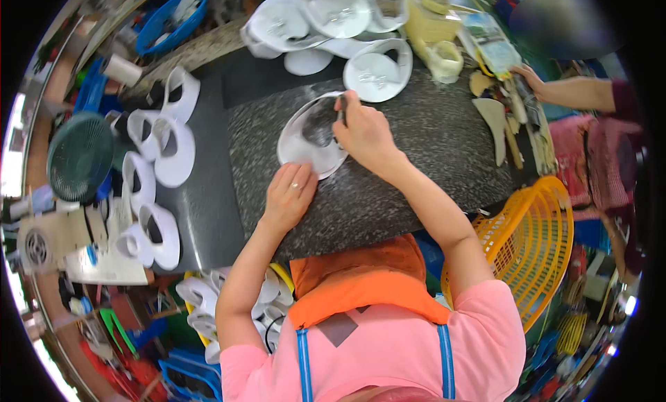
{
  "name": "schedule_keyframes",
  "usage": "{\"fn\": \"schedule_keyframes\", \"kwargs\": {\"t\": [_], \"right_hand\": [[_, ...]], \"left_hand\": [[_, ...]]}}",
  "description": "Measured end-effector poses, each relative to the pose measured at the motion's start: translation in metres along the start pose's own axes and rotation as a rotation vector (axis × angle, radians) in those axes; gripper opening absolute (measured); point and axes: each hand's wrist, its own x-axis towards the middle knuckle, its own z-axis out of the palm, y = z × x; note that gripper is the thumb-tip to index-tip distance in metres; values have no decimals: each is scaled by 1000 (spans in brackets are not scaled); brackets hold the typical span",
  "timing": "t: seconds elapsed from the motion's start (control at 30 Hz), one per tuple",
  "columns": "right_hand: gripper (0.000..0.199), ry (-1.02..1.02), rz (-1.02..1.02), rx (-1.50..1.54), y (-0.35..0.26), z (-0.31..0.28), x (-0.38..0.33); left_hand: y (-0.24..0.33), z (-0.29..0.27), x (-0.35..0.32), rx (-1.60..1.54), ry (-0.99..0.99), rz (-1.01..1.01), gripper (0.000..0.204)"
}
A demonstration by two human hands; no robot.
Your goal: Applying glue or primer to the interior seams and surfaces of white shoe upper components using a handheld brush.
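Note:
A white curved piece with an oval opening, like a shoe upper point(294, 138), lies on the dark speckled slab point(430, 145) in front of me. My left hand point(291, 190), a ring on one finger, has its fingers together and holds down the near edge of this piece. Over its right side, my right hand point(368, 135) is closed round a slim dark-handled tool point(343, 108); the tool's working end is blurred or hidden. Just beyond, another white piece point(378, 76) lies with small clear shiny bits on it.
More white pieces stand along the left point(175, 152) and far side. A yellowish pot point(444, 61) sits at the far right, near hand tools point(513, 117) and a co-worker's hand point(531, 83). A yellow plastic basket point(534, 242) is at my right, a green basket point(80, 156) far left.

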Motion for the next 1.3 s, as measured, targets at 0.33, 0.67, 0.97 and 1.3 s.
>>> {"fn": "schedule_keyframes", "kwargs": {"t": [0.33, 0.67, 0.97, 1.3], "right_hand": [[30, 654, 319, -66, 130, -155, 43], [32, 657, -12, -250, 192, -154, 89], [12, 515, -193, -421, 181, -154, 84], [13, 601, -130, -676, 190, -130, 61]], "left_hand": [[-3, -16, -17, 27, 125, -246, 18], [24, -55, -10, -405, 239, -861, 10], [34, -69, 3, -507, 223, -935, 7], [32, -50, -33, -588, 408, -905, 12]]}}
